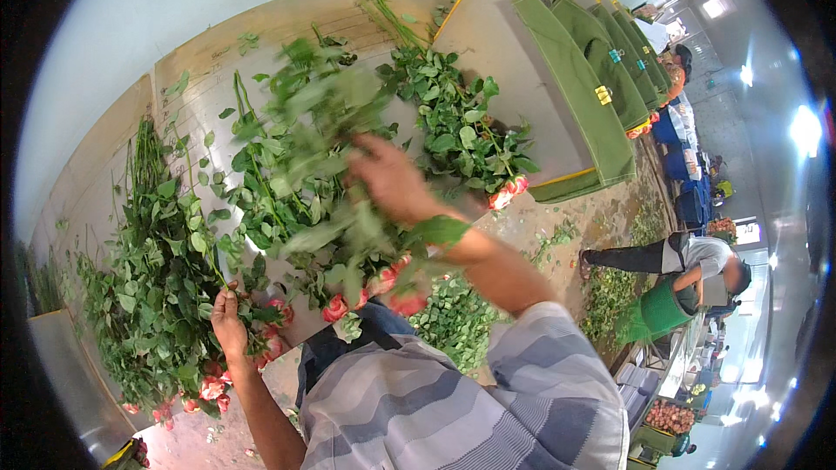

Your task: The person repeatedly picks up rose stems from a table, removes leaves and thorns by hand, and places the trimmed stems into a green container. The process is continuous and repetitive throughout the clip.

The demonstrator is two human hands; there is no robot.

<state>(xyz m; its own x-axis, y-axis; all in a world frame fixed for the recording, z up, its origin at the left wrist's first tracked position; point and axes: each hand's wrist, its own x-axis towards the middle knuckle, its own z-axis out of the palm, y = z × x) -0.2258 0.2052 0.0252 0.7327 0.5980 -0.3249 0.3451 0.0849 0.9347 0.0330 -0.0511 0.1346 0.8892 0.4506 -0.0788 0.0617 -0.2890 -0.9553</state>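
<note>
My left hand [228, 318] pinches the green stem of a rose [208, 253] beside a large heap of leafy roses [140, 274] with pink-red blooms. My right hand [382, 176] is blurred over the middle bunch of roses [313, 163]; leaves and stems at it are smeared by motion, and its fingers are partly hidden, so its hold cannot be made out. A green leaf or band [441, 232] lies across the right wrist. Another rose bunch [450, 124] rests to the right, its pink blooms near the table edge.
Grey panels with yellow edging [516, 72] and green cloth [581, 104] held by binder clips stand at the right. Cut leaves [457, 320] cover floor below the table. A person [699, 261] bends over a green mesh container [659, 310]; another person [676, 72] stands farther back.
</note>
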